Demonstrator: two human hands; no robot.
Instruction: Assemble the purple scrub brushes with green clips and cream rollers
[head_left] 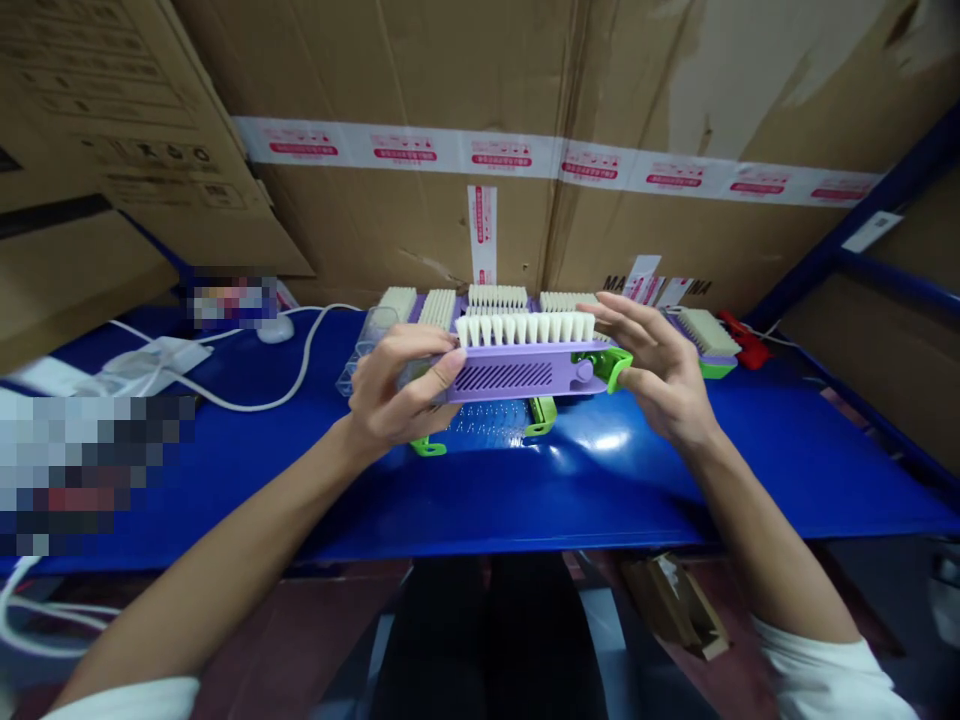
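A purple brush with rows of cream bristles on top is held up level above the blue table, its slotted side facing me. My left hand grips its left end, thumb on the near side. At the other end, my right hand holds the bright green end piece between thumb and fingers. Below the brush lies a clear plastic part with small spikes, with green tabs at its corners. Behind are several more bristled purple brushes, partly hidden by my hands and the held brush.
Clear plastic pieces lie left of my left hand. Another brush and a red object stand at the right. White cables and a power strip occupy the left. Large cardboard walls the back.
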